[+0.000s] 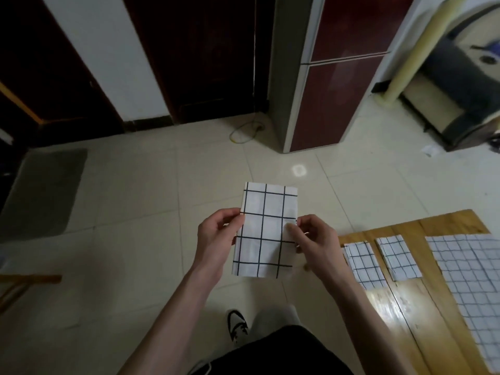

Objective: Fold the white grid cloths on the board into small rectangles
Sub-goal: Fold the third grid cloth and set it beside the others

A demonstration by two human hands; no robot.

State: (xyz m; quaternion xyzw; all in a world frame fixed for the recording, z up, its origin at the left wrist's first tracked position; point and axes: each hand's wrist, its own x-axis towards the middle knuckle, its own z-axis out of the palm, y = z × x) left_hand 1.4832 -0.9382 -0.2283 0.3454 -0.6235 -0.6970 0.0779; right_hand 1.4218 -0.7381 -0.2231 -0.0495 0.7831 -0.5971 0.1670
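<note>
A white cloth with a dark grid, folded into a tall rectangle [263, 231], is held upright in the air above the pale tiled floor [140, 190], left of the wooden board [400, 301]. The left hand [216, 239] pinches its left edge; the right hand [313, 239] pinches its right edge, thumb on the front. On the board lie two small folded grid cloths [365, 263] [399, 257] side by side and, to their right, an unfolded grid cloth [473, 288] lying flat.
</note>
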